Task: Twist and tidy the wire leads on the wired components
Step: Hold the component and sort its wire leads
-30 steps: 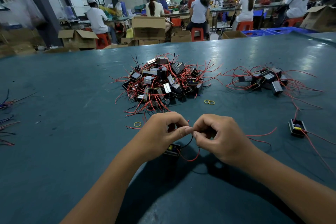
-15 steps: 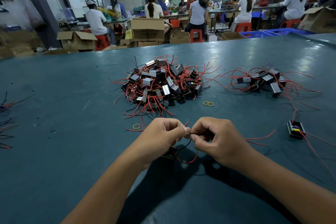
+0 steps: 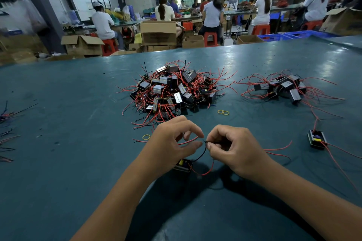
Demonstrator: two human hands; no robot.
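- Right hand – fingers curled, thumb and forefinger pinching the black wire.
- Left hand – fingers bent, tips close on the red wire.
- Small black box lies on the desk under the left hand, wires looping up.

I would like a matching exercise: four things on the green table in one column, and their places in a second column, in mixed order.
Things:
1. big pile of components
2. small pile of components
3. pair of rubber bands
4. single component

Places:
A. far right, alone
B. centre, behind the hands
C. back right
D. just right of the big pile's near edge

Pairs: 1-B, 2-C, 3-D, 4-A
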